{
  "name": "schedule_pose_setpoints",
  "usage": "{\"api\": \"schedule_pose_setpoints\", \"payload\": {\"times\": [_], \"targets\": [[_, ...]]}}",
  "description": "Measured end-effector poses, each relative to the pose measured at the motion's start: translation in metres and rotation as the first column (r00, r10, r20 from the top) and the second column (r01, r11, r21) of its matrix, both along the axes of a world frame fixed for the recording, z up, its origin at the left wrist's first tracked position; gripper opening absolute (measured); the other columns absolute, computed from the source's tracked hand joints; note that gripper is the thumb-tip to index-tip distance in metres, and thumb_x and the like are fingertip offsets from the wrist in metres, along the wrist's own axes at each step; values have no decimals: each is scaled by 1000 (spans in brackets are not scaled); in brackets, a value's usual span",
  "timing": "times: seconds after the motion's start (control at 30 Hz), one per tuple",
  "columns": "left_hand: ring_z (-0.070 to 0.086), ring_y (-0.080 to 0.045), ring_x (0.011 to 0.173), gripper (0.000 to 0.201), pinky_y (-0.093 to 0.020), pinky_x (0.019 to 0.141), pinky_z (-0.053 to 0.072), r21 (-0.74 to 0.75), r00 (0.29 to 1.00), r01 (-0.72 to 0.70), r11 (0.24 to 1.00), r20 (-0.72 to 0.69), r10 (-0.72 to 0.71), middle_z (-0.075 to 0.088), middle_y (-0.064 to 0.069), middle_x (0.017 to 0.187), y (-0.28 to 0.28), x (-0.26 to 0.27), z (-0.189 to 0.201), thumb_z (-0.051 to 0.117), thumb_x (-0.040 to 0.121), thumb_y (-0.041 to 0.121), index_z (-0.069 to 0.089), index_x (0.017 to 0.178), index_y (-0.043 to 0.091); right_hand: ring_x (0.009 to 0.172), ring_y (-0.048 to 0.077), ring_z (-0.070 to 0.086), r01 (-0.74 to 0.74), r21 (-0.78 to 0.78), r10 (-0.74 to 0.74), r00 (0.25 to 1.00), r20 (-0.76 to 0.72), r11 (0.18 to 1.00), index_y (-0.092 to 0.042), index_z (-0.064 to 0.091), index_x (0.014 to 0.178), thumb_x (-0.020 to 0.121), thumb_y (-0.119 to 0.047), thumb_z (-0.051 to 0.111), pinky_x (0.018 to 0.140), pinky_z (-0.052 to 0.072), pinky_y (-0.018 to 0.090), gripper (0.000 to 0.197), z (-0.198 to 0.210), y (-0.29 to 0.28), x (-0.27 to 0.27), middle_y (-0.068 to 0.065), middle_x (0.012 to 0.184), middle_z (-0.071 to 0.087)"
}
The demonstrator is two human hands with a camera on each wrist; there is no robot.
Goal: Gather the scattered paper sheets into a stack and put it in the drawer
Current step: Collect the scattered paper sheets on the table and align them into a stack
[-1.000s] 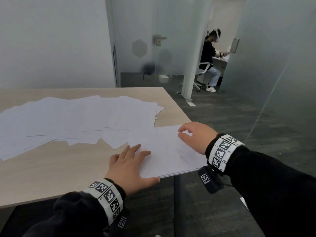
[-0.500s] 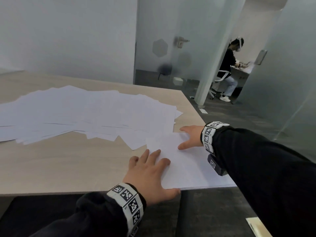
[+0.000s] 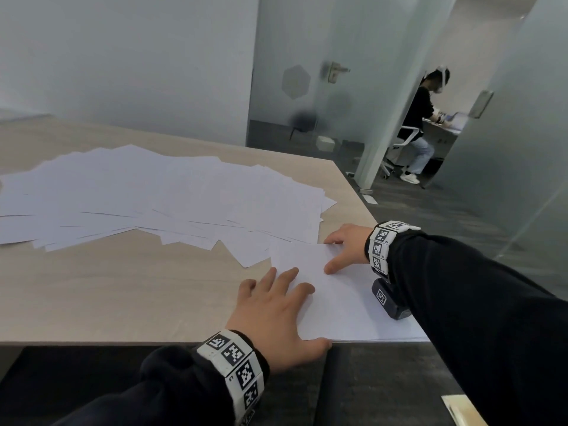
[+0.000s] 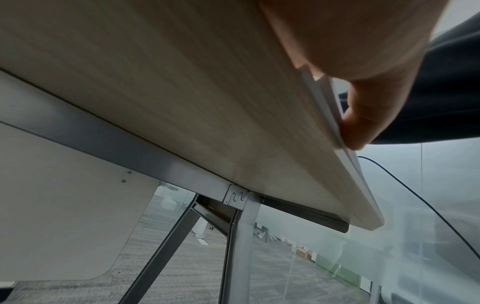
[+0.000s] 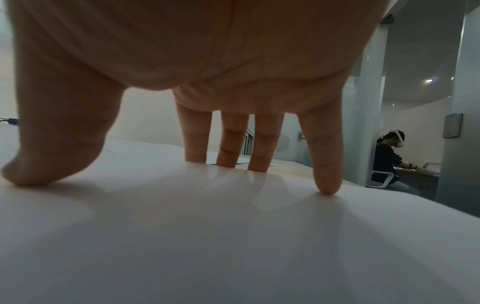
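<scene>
A: Status on the stack (image 3: 344, 302)?

B: It sits at the near right corner of the tabletop (image 3: 129, 296), its near edge flush with or just over the tabletop edge. Left hand (image 3: 273, 315) lies flat on the stack's left part with fingers spread; the left wrist view shows the thumb tucked against the stack's near edge. Right hand (image 3: 347, 247) is on the stack's far corner, straight fingers (image 5: 324, 164) pressing down. So neither grip is closed round anything: both hands are open and pressing.

A: The rest of the paper?

B: The scattered sheets (image 3: 159, 198) fan out left of and behind the stack, and the nearest ones touch its far edge. Drawer not in view.

A: How should this step be done?

B: My read: pin the stack with the left hand and sweep loose sheets in with the right, a few at a time. Then square the edges against the thumb. Don't let the stack creep off the corner, because it's already at the lip.

A: Counts?

B: One stack and one loose spread. Sheets overlap too much to count, dozens at a guess. Two hands. One other person (image 3: 421, 124) is seated at a desk, well beyond the tabletop.
</scene>
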State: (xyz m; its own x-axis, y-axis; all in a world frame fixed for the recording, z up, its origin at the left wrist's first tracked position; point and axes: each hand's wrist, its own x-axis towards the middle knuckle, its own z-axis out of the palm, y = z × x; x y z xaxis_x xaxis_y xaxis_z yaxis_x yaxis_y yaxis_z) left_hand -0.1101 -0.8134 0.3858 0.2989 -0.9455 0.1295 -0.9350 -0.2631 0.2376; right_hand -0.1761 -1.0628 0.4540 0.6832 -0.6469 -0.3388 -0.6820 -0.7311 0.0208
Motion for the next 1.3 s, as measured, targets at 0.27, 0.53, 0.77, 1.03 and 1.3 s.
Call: {"api": "schedule_pose_setpoints", "payload": {"times": [0.27,0.53,0.77,1.03,1.3], "targets": [[9,-24,151,84,-55,117,8,17,1000,16,1000,-2,-16,12,8,165,1,0,0,39,66,85,25,140,48,120,22,50,13,-21,-12,1000,25,1000,-30,51,134,66,-66,75,103,39,35,80,1,11,-2,-3,133,43],[-1,-26,152,78,-56,117,4,67,999,47,997,-21,-46,6,7,166,3,3,2,44,67,82,30,136,48,123,22,49,41,-14,-41,999,8,999,-28,48,138,67,-65,74,105,38,35,84,1,16,0,-1,136,42],[-10,-25,152,81,-56,118,0,85,997,60,995,-45,-56,4,8,166,4,3,6,46,67,83,29,138,49,132,26,45,83,-85,-82,996,17,993,-33,39,145,60,-74,71,110,37,43,100,4,30,-1,-1,148,38],[19,-9,149,56,-40,121,17,-92,752,10,996,-656,-68,32,15,157,23,25,31,63,73,71,57,124,46,109,20,61,227,215,-304,827,473,950,-22,55,131,88,-54,60,89,47,32,54,16,57,-3,-1,132,59],[67,-17,112,40,-39,86,41,-135,-13,-471,872,-987,-160,75,4,112,38,116,55,70,69,45,71,101,22,77,21,57,140,854,-859,197,472,501,-21,60,106,86,-40,62,65,52,35,28,9,32,52,3,95,58]]}}
